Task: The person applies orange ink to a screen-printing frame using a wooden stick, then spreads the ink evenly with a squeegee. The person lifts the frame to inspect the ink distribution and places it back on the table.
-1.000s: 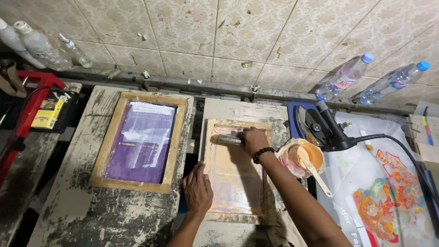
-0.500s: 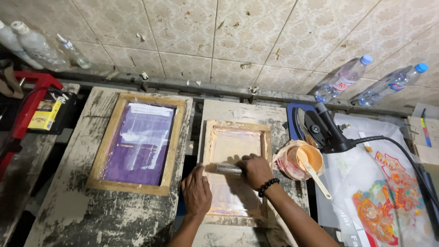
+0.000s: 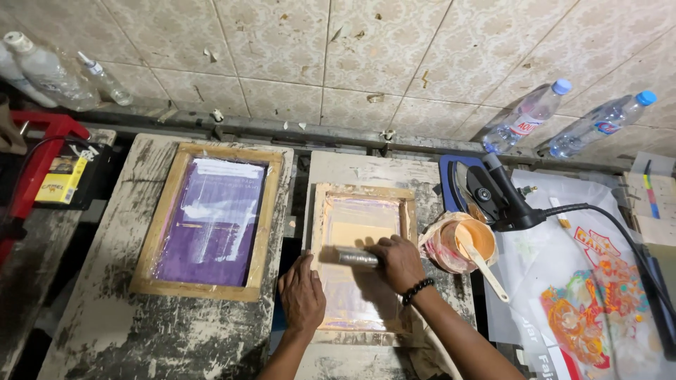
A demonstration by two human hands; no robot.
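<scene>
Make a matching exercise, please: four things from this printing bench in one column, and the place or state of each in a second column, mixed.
Things
1. squeegee
2. purple screen
3. orange ink tub
4. left hand

Places or states
A. lies alone on the left board
B. stands right of the small frame, a spatula in it
C. gripped by the right hand
D. presses on the small frame's left edge

Pairs: 1-C, 2-A, 3-B, 4-D

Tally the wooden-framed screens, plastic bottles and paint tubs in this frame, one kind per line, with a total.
Wooden-framed screens: 2 (purple screen, peach screen)
Plastic bottles: 5, two blue-capped at right, three at left
Paint tub: 1
Total: 8
</scene>
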